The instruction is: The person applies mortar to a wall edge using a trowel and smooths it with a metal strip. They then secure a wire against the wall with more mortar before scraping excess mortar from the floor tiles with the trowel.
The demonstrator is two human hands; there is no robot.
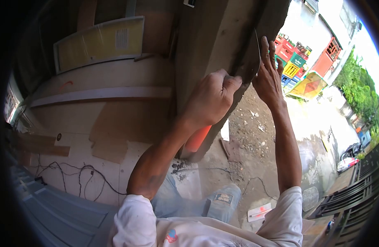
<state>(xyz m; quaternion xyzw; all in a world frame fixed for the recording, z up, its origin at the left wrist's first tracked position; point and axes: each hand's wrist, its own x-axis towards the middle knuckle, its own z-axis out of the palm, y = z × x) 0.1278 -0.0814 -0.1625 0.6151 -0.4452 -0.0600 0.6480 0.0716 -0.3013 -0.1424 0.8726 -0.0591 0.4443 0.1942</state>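
— Two hands meet at one tool in the head view. Which one holds it?

— Left hand: closed into a fist at the lower end of the trowel, where the handle would be. The handle itself is hidden inside the fingers, so the grip reads as a full wrap. Right hand: flat, fingers straight and together, laid against the outer face of the blade. It presses but grasps nothing.

— And where does the trowel sit?

— On the outer corner of the grey column, blade upright along the edge, high in the frame with both arms stretched toward it. Whether the blade lies flush on the surface cannot be told.

— What lies below?

— At the column's foot is an orange tube, partly behind the left forearm. Grey spatter marks the floor beside it. Black cables trail off to the left, and rubble lies to the right. Stacked crates stand well apart, out in the sunlight.

— What could go wrong from here?

— Judged from the pose, the right fingertips lie near the thin blade edge, so a slip of the blade along the corner could draw that edge across them. Uneven pressure between fist and flat palm could tilt the blade and gouge or smear the corner. Cables and rubble lie on the ground around the person, and a backward step could catch on them.
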